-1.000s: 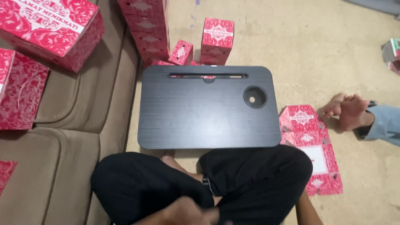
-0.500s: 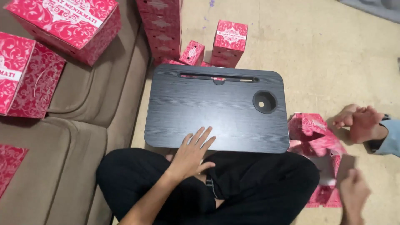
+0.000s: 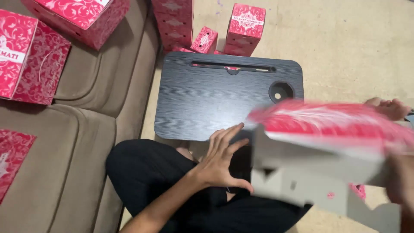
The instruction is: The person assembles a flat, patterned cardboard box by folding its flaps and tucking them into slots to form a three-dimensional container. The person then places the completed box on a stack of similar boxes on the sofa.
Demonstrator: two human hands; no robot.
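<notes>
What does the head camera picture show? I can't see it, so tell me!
A right hand swings a blurred red-and-white flat cardboard box over a black wooden lap table. The open left hand rests at the table's near edge.

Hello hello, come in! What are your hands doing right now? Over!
Left hand open, fingers spread at the black lap table's near edge. Right hand grips blurred flat red box sheet. Sheet covers the table's right corner.
</notes>
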